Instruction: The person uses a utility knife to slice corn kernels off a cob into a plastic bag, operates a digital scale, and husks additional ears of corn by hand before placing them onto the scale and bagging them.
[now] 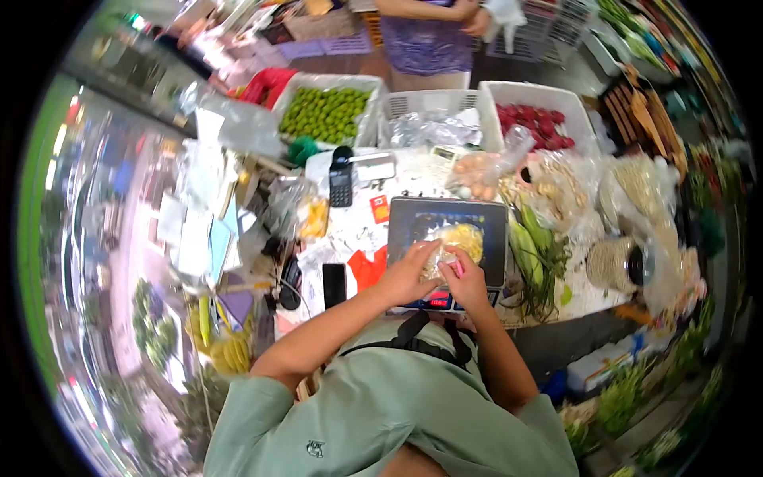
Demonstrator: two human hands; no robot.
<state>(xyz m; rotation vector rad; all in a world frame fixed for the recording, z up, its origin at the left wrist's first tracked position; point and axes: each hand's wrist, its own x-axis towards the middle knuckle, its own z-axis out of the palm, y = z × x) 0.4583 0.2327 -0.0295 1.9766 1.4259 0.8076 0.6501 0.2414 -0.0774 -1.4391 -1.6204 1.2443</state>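
A clear plastic bag (462, 237) with pale yellow pieces in it lies on the dark platter of a digital scale (494, 266). My left hand (409, 272) has its fingers closed on the gathered, near end of the bag. From the other side my right hand (466, 278) pinches the same end, and a small pink spot shows by its fingertips. What exactly the yellow pieces are, I cannot make out. Red digits glow on the scale's display (437, 300), just below my hands.
Left of the scale are a black phone (335, 285) and a card terminal (341, 179). Corn cobs (524, 253) and a jar (612, 264) stand to the right. Behind are crates of green fruit (324, 113) and red fruit (536, 126). Another person (429, 40) stands across the table.
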